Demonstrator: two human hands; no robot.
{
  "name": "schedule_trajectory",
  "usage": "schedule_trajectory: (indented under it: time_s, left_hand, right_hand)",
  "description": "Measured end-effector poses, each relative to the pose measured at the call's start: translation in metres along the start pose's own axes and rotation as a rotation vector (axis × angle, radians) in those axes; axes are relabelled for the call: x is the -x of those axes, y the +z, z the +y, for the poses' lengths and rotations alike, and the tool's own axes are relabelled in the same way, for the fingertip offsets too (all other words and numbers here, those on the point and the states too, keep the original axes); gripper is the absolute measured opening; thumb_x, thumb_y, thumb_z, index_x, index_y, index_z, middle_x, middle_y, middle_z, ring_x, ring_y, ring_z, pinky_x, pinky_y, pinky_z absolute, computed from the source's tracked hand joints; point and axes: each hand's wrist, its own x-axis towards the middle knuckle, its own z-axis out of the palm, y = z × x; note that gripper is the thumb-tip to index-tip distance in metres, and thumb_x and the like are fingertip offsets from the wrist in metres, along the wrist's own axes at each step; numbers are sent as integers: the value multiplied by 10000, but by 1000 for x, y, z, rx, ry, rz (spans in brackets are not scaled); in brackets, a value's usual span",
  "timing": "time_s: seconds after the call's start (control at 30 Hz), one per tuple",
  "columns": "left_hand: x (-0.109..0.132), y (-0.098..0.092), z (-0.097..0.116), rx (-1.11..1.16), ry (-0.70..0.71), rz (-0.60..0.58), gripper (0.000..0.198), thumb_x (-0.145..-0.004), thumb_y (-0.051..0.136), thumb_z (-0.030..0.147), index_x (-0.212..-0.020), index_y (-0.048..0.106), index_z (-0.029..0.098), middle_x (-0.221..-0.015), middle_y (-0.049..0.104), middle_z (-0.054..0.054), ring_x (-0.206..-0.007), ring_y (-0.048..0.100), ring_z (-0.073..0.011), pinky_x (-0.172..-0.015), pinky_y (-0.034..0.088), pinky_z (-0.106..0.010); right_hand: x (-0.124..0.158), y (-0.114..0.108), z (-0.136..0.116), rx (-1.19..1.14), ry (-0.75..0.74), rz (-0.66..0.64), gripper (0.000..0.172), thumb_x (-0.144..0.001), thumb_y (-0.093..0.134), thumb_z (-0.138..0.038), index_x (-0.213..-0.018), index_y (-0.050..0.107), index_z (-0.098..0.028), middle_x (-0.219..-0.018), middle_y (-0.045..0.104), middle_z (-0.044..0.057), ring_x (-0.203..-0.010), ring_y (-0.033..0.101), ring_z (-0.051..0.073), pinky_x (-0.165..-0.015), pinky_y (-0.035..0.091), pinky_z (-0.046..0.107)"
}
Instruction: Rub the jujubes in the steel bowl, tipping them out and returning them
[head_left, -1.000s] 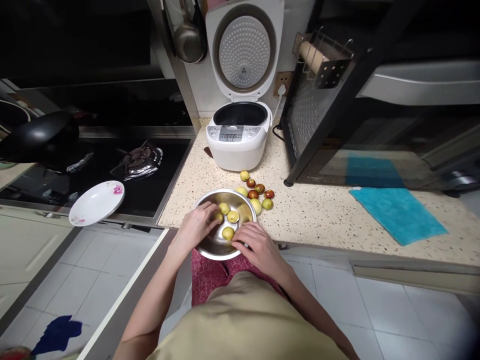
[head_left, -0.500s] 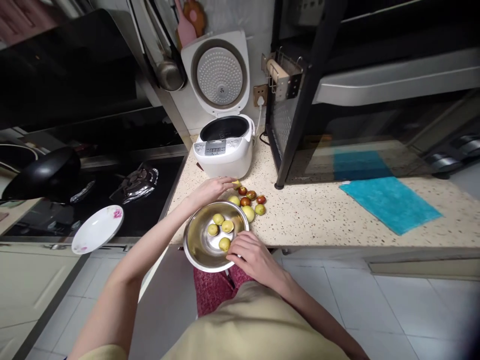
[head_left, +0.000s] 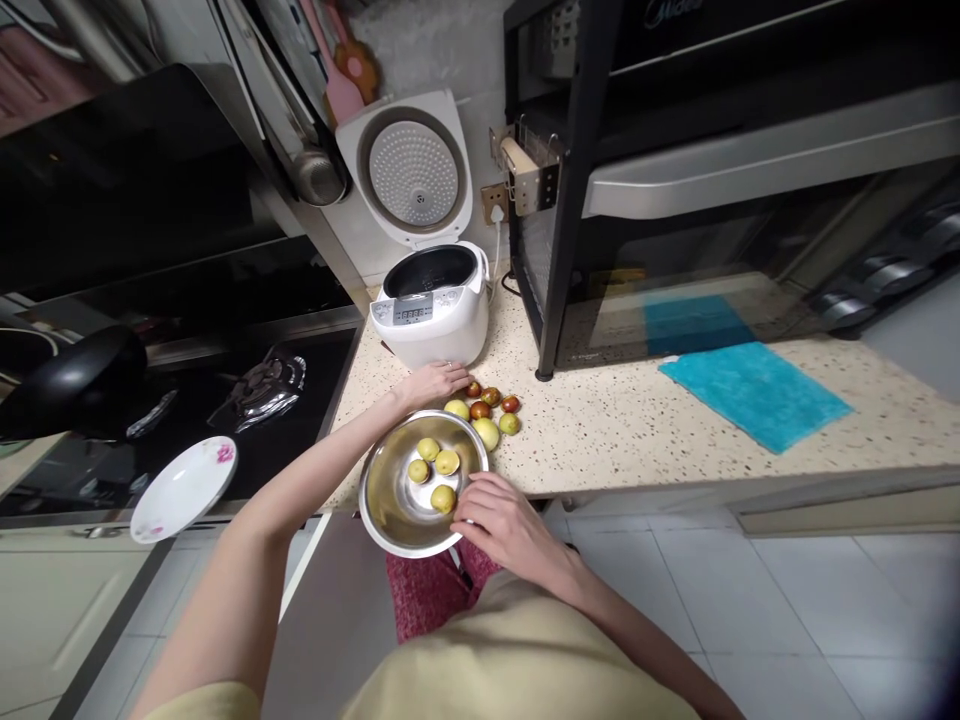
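My left hand (head_left: 437, 383) is palm down on the counter beyond the bowl, beside the jujubes. Its fingers are bent together, and whatever they close on is hidden beneath them. Several red-brown and green jujubes (head_left: 480, 410) lie in a cluster at its fingertips, right of the bowl. A stainless steel bowl (head_left: 382, 530) stands at the counter's front edge, partly overhanging it. Inside are several yellow-green jujubes (head_left: 428, 449). My right hand (head_left: 501, 517) grips the bowl's right rim, its fingertips close to one jujube in the bowl.
Behind my left hand stands a white rice cooker (head_left: 435, 335), lid raised. A black rack (head_left: 551, 300) with an oven is to the right, with a turquoise cloth (head_left: 757, 395) before it. At left are a gas stove (head_left: 262, 390), a wok (head_left: 75, 380) and a flowered white plate (head_left: 184, 490).
A yellow-green jujube seen at my left fingertips is now hidden from sight. My left hand has lowered slightly beside the cluster. The right hand stays on the bowl; the view has shifted.
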Motion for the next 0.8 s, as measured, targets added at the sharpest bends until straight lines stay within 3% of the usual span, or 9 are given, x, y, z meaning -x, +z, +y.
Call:
schedule_trajectory:
  time_s: [0.23,0.4,0.47,0.63,0.8]
  left_hand:
    - [45,-24,14,-26,-69,111,308,-1044,496,154,-1317,640,167,-1321,694,-152,-1242,646,-237,-1047,532,-392]
    - [91,-37,57,73,-181,383,294,-1056,528,224,-1334,622,200,-1305,707,-126,-1194,675,-225,-1011,576,-397]
    - [108,-37,78,148,-209,438,291,-1050,531,197,-1327,618,210,-1289,710,-120,-1171,689,-213,-1011,587,-399]
    - [143,-25,117,365,-248,368,327,-1033,572,197,-1359,585,218,-1296,687,-115,-1221,677,-210,-1041,587,-391]
    - [155,-15,128,498,-272,214,248,-1012,613,221,-1258,638,205,-1203,720,-105,-1156,698,-228,-1021,582,-408]
  right_hand:
    - [-1,2,0,-6,-11,21,217,-1034,576,-211,-859,703,-197,-817,737,24,-782,673,179,-1003,559,449]
    - [-1,6,1,-17,0,13,237,-1043,559,-207,-858,706,-208,-824,738,23,-795,672,178,-986,549,445]
    - [-2,7,0,-18,-2,3,239,-1044,552,-203,-864,710,-206,-831,742,29,-804,674,182,-981,546,450]
    - [-3,5,-2,-18,11,-24,239,-1046,541,-194,-880,713,-211,-845,752,32,-821,683,191,-991,543,466]
    - [-4,6,-2,-27,19,-41,238,-1039,544,-186,-885,725,-208,-852,756,38,-827,682,197,-971,549,473]
